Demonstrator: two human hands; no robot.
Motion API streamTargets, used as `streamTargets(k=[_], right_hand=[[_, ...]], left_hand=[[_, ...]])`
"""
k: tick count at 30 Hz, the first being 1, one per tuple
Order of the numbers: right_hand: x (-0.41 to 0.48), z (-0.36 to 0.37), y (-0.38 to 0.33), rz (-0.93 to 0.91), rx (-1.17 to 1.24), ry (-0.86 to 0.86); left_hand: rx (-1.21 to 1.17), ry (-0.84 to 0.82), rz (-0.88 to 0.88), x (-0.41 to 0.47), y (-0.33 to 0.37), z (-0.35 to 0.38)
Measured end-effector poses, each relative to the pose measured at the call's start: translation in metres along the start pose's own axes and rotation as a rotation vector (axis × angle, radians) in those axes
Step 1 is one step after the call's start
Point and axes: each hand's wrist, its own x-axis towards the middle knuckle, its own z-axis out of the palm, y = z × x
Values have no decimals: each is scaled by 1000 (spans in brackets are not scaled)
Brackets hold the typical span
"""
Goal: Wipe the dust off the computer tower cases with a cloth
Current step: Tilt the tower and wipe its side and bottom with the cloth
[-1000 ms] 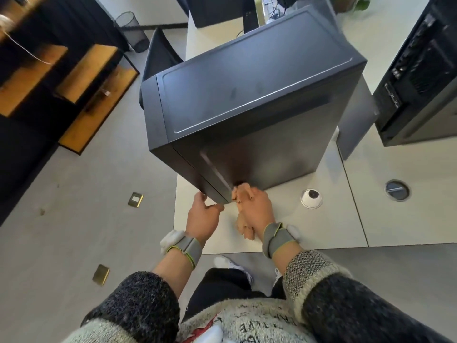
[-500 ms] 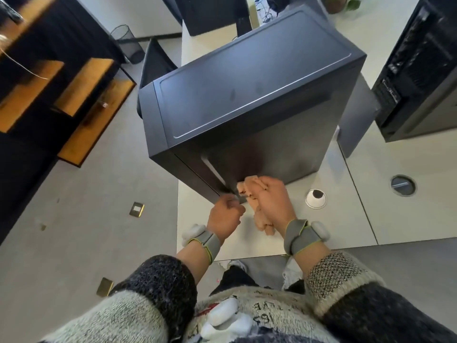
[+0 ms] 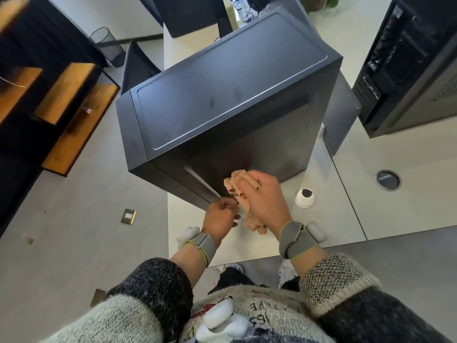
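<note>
The dark computer tower case (image 3: pixel 222 95) stands upright on the pale desk (image 3: pixel 329 219), directly ahead of both hands, its near lower corner close to the desk's front edge. A bunched peach cloth (image 3: pixel 236 184) is pressed to the low part of the case's side panel. The right hand (image 3: pixel 264 201) holds it there with its fingers curled over the wad, and a loose tail of fabric hangs under the palm toward the wrist. Just to the left of that hand, almost touching it, the left hand (image 3: pixel 218 217) has its fingers curled round the case's near bottom corner, apparently to steady it. The step in hand looks like wiping the lower side panel. The top panel, farther from the hands, shows a few smudges, so it probably remains to be done. The next move likely calls for a firm sweep of the cloth up or along the panel, with the left hand bracing the case so it neither slides nor tips near the desk edge. To the right of the right hand is a round cable grommet (image 3: pixel 305 197). Beyond that, well apart, are a second grommet (image 3: pixel 387 179) and another tower (image 3: pixel 408 70) with its rear ports showing.
</note>
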Motion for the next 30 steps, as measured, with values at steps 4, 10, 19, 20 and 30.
streamTargets(k=[4, 10, 19, 20, 30], right_hand=[[4, -5, 27, 204, -25, -29], [8, -19, 7, 236, 163, 24], [9, -23, 23, 288, 33, -23], [9, -25, 16, 224, 36, -14], [15, -32, 34, 372, 43, -24]], left_hand=[[-42, 32, -8, 2, -4, 0], [-96, 33, -12, 2, -5, 4], [-91, 1, -1, 5, 1, 18], [-88, -1, 3, 5, 2, 19], [-63, -7, 19, 7, 10, 22]])
